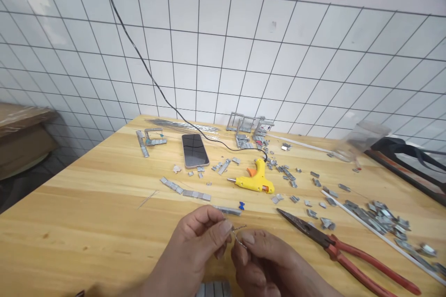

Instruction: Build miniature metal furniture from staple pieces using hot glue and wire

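Observation:
Near the front of the wooden table, my left hand (202, 236) pinches a thin twisted wire (239, 237) between thumb and forefinger. Close beside it, my right hand (261, 260) has its thumb and finger closed on the same wire, whose twisted ends stick out between the two hands. Just beyond the fingertips lie a grey metal strip (228, 210) and a small blue bow-shaped piece (241, 205). Below my hands, a block of grey metal strips (213, 289) is partly hidden. Red-handled long-nose pliers (331, 244) rest to the right, jaws pointing away from me.
A yellow glue gun (256, 179) lies mid-table, its black cord (146, 67) running up to the left. Beyond it are a phone (195, 151), loose wires (181, 125) and small metal frames (244, 127). Grey metal pieces (383, 216) and a white strip (379, 234) are scattered right.

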Available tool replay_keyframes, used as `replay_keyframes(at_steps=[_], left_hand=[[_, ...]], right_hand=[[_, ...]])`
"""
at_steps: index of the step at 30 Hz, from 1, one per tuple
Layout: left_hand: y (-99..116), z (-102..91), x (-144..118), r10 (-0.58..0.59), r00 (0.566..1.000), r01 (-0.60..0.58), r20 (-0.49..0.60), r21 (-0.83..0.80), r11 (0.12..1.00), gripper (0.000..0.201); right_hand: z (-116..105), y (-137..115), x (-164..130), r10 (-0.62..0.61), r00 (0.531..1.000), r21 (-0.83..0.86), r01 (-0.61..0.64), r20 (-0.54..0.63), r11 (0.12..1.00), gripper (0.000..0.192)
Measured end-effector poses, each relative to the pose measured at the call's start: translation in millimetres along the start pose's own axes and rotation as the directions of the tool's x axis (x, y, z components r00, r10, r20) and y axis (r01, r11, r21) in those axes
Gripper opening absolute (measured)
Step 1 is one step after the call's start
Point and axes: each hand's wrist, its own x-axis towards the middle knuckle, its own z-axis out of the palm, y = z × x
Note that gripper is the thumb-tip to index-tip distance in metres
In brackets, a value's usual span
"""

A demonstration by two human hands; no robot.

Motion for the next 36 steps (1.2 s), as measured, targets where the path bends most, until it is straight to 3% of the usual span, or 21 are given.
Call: replay_keyframes(at_steps=[9, 14, 23, 32, 36], left_hand=[[-2.1, 1.8, -3.8, -0.079, 0.994, 0.084, 0.073, -0.062, 0.995, 0.034], [1.8, 4.8, -6.5, -0.127, 0.991, 0.13, 0.031, -0.142, 0.981, 0.034], [2.3, 5.9, -4.4, -0.146, 0.988, 0.151, 0.039, -0.233, 0.961, 0.034], [5.2, -1.1, -0.3, -0.064, 0.998, 0.067, 0.028, -0.103, 0.992, 0.029], [4.2, -3.1, 4.4, -0.052, 0.998, 0.053, 0.022, -0.053, 0.997, 0.032]], right_hand=[[-3.2, 2.5, 2.2, -0.012, 0.985, -0.011, 0.014, 0.172, 1.0, 0.029], [-3.4, 6.6, 5.5, -0.075, 0.98, -0.025, 0.081, 0.184, 0.996, 0.028], [-0.7, 15.6, 10.9, -0.219, 0.97, -0.083, 0.228, 0.102, 0.97, 0.033], [-2.2, 14.1, 7.7, -0.221, 0.974, -0.223, 0.203, -0.056, 0.953, 0.038], [-0.4, 3.7, 2.2, -0.286, 0.939, -0.375, 0.199, -0.192, 0.905, 0.045]])
